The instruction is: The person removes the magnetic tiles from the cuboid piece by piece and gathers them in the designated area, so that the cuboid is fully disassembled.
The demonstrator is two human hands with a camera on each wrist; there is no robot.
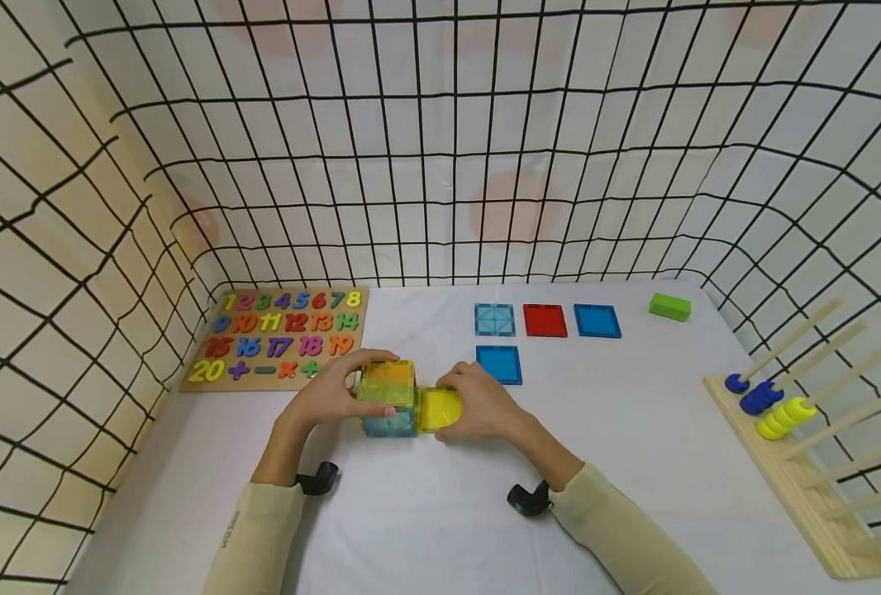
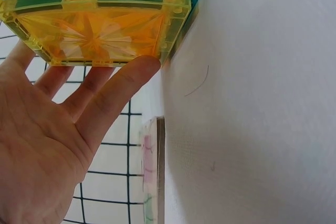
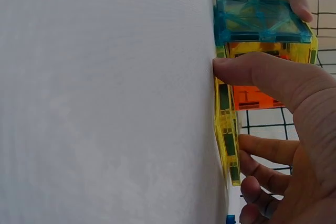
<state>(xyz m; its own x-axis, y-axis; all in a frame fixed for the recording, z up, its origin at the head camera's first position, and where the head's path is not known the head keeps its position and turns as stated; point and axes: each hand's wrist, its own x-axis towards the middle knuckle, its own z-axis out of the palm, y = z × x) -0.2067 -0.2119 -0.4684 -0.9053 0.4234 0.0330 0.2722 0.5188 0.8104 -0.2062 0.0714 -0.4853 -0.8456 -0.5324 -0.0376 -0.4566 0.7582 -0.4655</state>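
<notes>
A small box of translucent magnetic tiles (image 1: 389,388) stands on the white table, its top yellow and its front light blue. My left hand (image 1: 326,392) holds it, thumb across the near side and fingers at the far side. In the left wrist view an orange-centred tile (image 2: 94,35) of the box faces my left palm. Against the box's right side lies a yellow magnetic tile (image 1: 433,410), almost flat on the table. My right hand (image 1: 479,402) grips this tile between thumb and fingers; the right wrist view shows the yellow tile (image 3: 226,135) edge-on beneath the light-blue wall (image 3: 262,20).
Behind my right hand lie a blue tile (image 1: 499,365), a light-blue tile (image 1: 494,320), a red tile (image 1: 545,321) and another blue tile (image 1: 597,321). A number board (image 1: 277,339) is back left, a green block (image 1: 669,307) back right. A wooden peg counter (image 1: 805,487) stands right. Black netting (image 1: 455,157) encloses the table.
</notes>
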